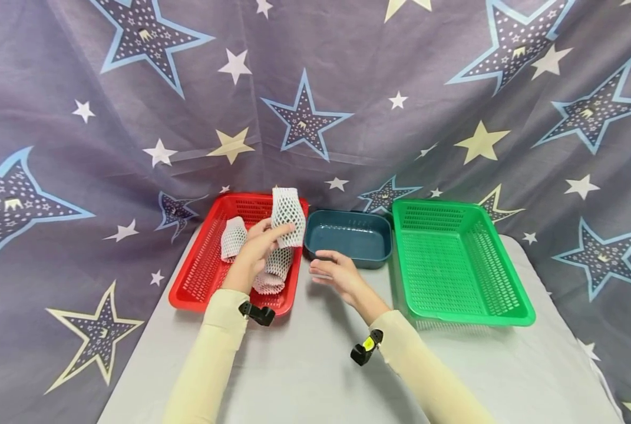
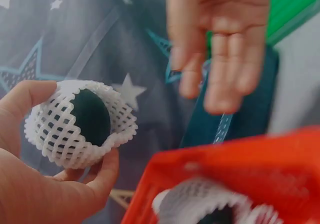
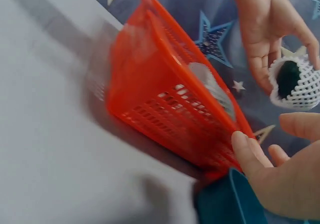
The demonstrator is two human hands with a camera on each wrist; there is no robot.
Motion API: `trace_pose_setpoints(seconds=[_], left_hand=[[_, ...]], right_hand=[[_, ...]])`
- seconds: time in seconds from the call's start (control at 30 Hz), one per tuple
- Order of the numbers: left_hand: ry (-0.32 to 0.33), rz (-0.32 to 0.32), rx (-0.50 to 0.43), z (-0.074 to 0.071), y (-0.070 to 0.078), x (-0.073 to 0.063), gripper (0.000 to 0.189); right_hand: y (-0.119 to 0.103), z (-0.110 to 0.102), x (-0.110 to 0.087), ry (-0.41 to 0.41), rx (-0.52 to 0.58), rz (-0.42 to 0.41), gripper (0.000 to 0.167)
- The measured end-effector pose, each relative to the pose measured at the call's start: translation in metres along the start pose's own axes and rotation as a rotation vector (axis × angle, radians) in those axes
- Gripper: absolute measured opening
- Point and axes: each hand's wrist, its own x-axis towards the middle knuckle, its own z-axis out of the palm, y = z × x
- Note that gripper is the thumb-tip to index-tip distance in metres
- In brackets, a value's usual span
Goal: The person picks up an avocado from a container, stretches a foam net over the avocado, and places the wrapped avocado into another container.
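Observation:
My left hand [image 1: 254, 250] holds up a white foam net sleeve [image 1: 287, 206] above the right side of the red basket [image 1: 190, 301]. Inside that sleeve, a smooth dark green item [image 2: 93, 116] shows through the open end in the left wrist view; its kind is unclear. Thumb and fingers grip the sleeve from its sides. My right hand [image 1: 342, 280] hovers in front of the blue dish [image 1: 349, 238], its fingers loosely extended and nothing in them. More foam net sleeves [image 1: 233, 238] lie in the red basket, one showing something dark inside [image 2: 218, 215].
To the right of the blue dish stands a green basket [image 1: 453, 274] with perforated walls. All three containers rest on a table with a pale cloth [image 1: 320, 365]. A grey curtain with stars [image 1: 315, 53] hangs close behind them.

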Motion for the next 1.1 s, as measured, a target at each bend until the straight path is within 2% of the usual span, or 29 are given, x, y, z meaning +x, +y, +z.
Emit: trace_pose_setpoints(seconds=[0.13, 0.33, 0.5, 0.63, 0.8, 0.93, 1.03, 1.1], left_hand=[[0.048, -0.019, -0.009, -0.020, 0.013, 0.004, 0.064], [0.114, -0.036, -0.029, -0.046, 0.025, 0.022, 0.061], [0.186, -0.065, 0.060, -0.060, 0.026, 0.039, 0.041], [0.228, -0.089, 0.163, -0.064, 0.021, 0.052, 0.025], [0.215, -0.125, 0.249, -0.065, 0.015, 0.068, 0.026], [0.195, -0.176, 0.356, -0.071, 0.015, 0.079, 0.026], [0.185, -0.225, 0.483, -0.076, 0.017, 0.089, 0.041], [0.159, -0.253, 0.509, -0.077, 0.018, 0.096, 0.057]], right_hand=[[0.010, 0.012, 0.002, -0.023, -0.025, 0.032, 0.048], [0.023, 0.025, 0.002, -0.042, -0.062, 0.055, 0.052], [0.028, 0.035, 0.001, -0.037, -0.061, 0.057, 0.050], [0.029, 0.039, 0.000, -0.015, -0.073, 0.066, 0.041], [0.030, 0.039, 0.002, 0.011, -0.074, 0.075, 0.035], [0.032, 0.040, 0.003, 0.014, -0.077, 0.071, 0.033], [0.031, 0.041, 0.002, 0.009, -0.075, 0.054, 0.028], [0.030, 0.041, 0.002, 0.010, -0.078, 0.042, 0.026]])
